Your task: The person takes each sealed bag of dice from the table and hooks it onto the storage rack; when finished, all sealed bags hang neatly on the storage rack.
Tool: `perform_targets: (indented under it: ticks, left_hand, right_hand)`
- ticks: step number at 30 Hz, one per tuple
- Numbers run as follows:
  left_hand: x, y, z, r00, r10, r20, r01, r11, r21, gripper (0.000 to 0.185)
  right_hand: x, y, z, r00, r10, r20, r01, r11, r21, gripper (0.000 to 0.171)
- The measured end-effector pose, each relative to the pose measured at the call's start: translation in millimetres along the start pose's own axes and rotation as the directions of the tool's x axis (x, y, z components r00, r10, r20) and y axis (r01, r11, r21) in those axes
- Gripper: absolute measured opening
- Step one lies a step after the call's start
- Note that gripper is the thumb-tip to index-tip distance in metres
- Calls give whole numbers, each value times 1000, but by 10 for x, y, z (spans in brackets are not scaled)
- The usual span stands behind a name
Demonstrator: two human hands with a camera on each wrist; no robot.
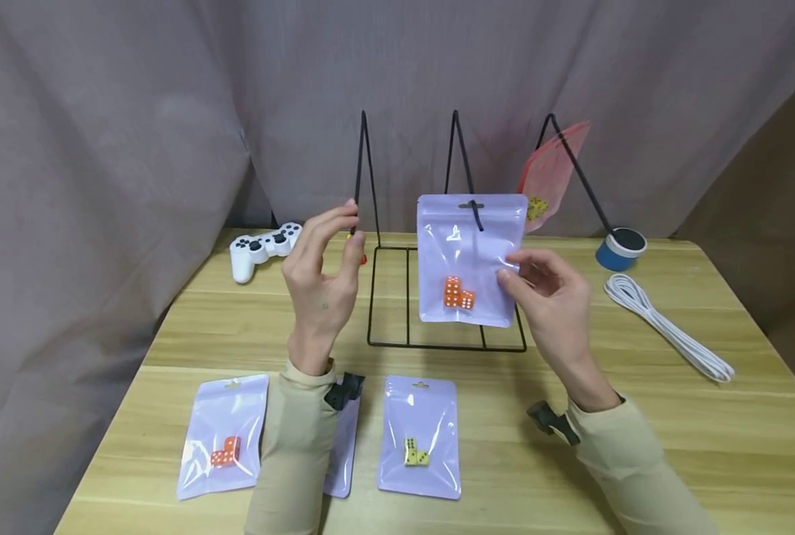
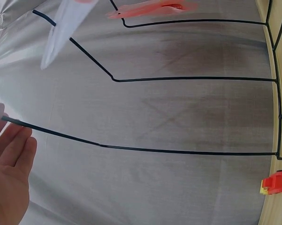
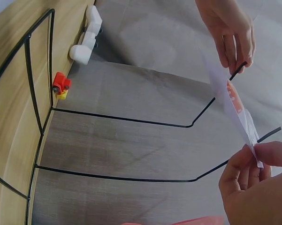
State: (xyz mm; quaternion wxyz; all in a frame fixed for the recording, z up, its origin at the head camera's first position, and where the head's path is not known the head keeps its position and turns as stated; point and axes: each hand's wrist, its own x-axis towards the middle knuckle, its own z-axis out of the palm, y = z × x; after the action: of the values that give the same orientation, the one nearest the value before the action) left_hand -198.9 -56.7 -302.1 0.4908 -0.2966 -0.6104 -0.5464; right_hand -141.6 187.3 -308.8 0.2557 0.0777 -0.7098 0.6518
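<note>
The black wire rack (image 1: 447,346) has three upward-slanting prongs. My left hand (image 1: 324,286) pinches the tip of the left prong (image 2: 61,136) between thumb and fingers. At the middle prong (image 1: 462,152), my right hand (image 1: 547,297) grips the right edge of a lilac zip pouch (image 1: 437,249) with orange dice (image 1: 452,292) inside. That prong's tip passes through the pouch's hang hole, and the pouch hangs upright facing me. On the right prong hangs a red-tinted pouch (image 1: 561,167) with yellow dice.
Nearer me lie a lilac pouch (image 1: 203,416) with orange-red dice, one partly under my left sleeve (image 1: 344,461), and one with yellow dice (image 1: 419,409). A white game controller (image 1: 264,249), a red-and-yellow toy (image 2: 274,183), a blue tin (image 1: 617,256) and white cable (image 1: 672,331) surround the rack.
</note>
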Motion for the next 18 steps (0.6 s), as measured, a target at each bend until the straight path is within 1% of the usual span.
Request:
perform_targets:
  ticks: [2,5,13,18]
  left_hand:
    - [3,-5,0,1000,5,-7,-5,1000,1,18]
    - [6,-16,2,1000,9,-10,-9,1000,3,18]
    - [-18,-44,14,1000,1,-4,-1,1000,2,19]
    - [-30,-47,20,1000,2,-4,-2,1000,1,19]
  right_hand:
    - [44,16,19,1000,2,-9,-2,1000,0,18]
    - [111,40,41,1000,6,-18,-6,999,39,18]
    - [261,112,85,999,-22,-24,24,996,81,18]
    - [333,159,107,999,-23,-30,24,999,38,18]
